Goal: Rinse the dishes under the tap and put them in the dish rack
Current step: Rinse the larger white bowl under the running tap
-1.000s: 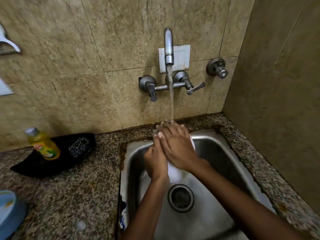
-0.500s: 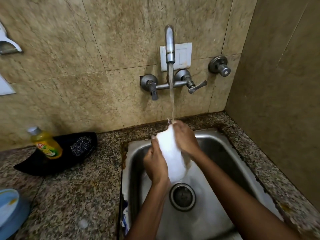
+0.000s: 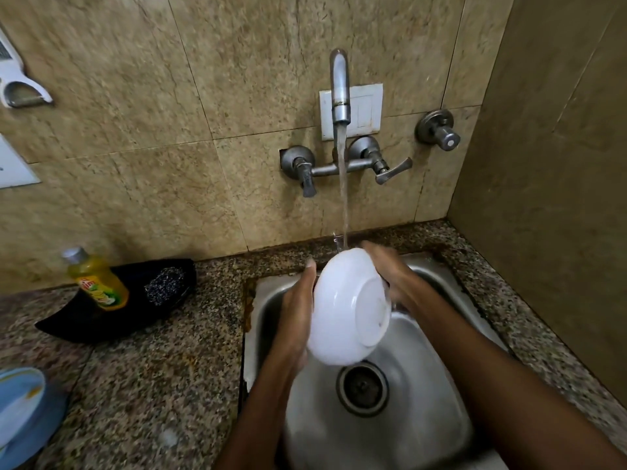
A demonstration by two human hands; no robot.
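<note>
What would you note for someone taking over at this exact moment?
Left hand: holds the white bowl by its left edge.
Right hand: on the bowl's far side, grip partly hidden.
Bowl: tipped on edge over the sink, base facing the camera, tap water hitting its top rim.
Done: rinse under way.
Left: finish rinsing, then rack it; no dish rack is in view. Blue plates sit on the counter at far left.
</note>
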